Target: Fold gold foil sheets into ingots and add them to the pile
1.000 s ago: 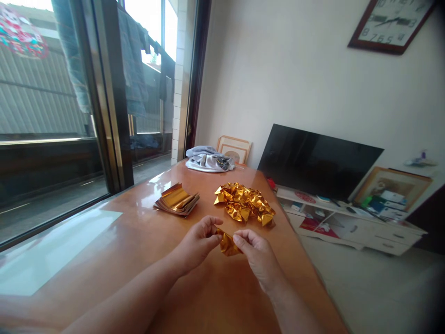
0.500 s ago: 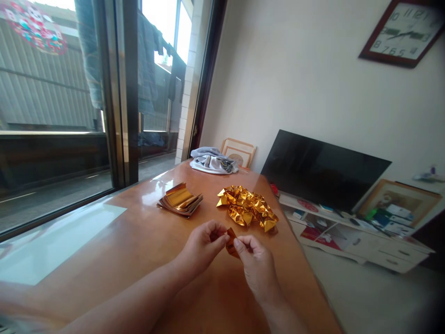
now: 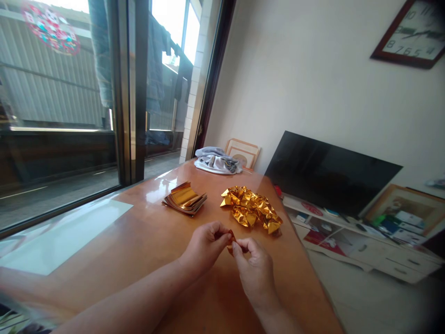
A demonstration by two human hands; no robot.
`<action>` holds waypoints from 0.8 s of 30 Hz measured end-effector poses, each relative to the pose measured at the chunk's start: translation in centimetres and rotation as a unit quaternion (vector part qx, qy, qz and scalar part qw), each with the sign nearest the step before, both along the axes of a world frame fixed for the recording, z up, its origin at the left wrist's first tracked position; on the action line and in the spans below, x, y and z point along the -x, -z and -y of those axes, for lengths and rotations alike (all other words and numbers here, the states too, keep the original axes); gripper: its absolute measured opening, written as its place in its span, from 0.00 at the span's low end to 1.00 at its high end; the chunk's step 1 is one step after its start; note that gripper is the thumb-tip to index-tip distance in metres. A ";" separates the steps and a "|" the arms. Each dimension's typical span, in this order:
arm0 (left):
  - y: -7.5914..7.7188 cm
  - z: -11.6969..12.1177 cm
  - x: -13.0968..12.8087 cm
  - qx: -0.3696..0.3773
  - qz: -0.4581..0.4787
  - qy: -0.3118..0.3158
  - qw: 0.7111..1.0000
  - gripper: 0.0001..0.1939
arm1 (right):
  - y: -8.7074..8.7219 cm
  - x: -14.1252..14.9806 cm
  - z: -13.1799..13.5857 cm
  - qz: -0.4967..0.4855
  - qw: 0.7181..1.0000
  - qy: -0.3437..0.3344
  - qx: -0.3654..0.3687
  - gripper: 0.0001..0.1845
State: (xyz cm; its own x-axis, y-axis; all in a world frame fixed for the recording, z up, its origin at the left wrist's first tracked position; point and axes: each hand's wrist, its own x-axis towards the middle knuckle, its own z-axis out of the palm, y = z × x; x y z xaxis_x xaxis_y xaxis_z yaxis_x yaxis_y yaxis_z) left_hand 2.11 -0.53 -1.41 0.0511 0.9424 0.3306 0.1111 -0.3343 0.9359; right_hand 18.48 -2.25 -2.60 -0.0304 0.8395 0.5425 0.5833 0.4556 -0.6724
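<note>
Between my fingertips is a small folded piece of gold foil paper (image 3: 230, 248), mostly covered by the fingers. My left hand (image 3: 205, 246) pinches its left side with thumb and forefinger. On its right side, my right hand (image 3: 255, 266) grips it, the thumb pressed on top. Beyond my left hand lies a loose stack of flat gold foil paper sheets (image 3: 185, 200), the top ones curling up. Past my right hand sits a heap of folded gold foil pieces (image 3: 251, 209), shiny and pointed.
All this is on a brown wooden table (image 3: 146, 241). Folded cloth (image 3: 217, 161) lies at its far end, with wooden frames (image 3: 243, 150) behind. A glass sliding door (image 3: 62, 139) borders the left; a television (image 3: 330, 171) and white cabinet (image 3: 368, 253) stand at right.
My fingers have drawn closer together over the foil piece, and less of it shows. The whole view has shifted slightly, so the scene sits a little further right.
</note>
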 end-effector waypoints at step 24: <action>-0.9 -0.3 0.4 0.179 0.196 0.129 0.956 0.05 | -1.1 0.7 0.3 -0.230 0.945 -0.125 0.195 0.17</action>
State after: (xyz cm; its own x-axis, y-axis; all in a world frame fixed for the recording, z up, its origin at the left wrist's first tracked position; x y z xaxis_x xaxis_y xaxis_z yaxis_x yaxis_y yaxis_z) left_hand 1.68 -0.26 -0.55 0.2358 0.9713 0.0313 -0.3138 0.0456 0.9484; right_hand 17.74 -2.55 -1.45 -0.0896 0.9765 0.1962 0.0952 0.2045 -0.9742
